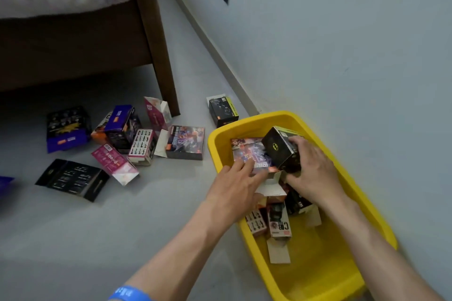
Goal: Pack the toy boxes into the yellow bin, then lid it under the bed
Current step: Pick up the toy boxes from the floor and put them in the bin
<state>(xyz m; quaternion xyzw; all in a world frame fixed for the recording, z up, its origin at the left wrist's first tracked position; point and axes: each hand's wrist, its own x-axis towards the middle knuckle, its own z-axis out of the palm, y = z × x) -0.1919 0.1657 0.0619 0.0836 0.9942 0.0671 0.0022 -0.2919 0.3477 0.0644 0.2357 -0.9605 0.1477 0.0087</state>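
Gripping a black box (pixel 281 148) with a yellow bat emblem, the right hand (pixel 311 168) has its fingers (pixel 297 140) curled over the top and far side, closed on the cardboard and holding it tilted above the yellow bin (pixel 247 122). The left hand (pixel 232 186) lies flat and open, holding nothing, fingertips resting on a colourful flat box (pixel 249 154) already inside the bin. To set the black box down well, I would judge it best to level it and slide it into the far corner beside the flat box, so the square edges sit flush and space is kept for the rest. Small cartons (pixel 278 225) with loose flaps lie jumbled in the middle of the bin; its near end is bare, smooth glossy plastic. Many more toy boxes (pixel 137 144), thin printed card, lie scattered on the grey floor (pixel 97 239) near the wooden bed (pixel 156 44), so packing looks far from finished, and no lid is in view
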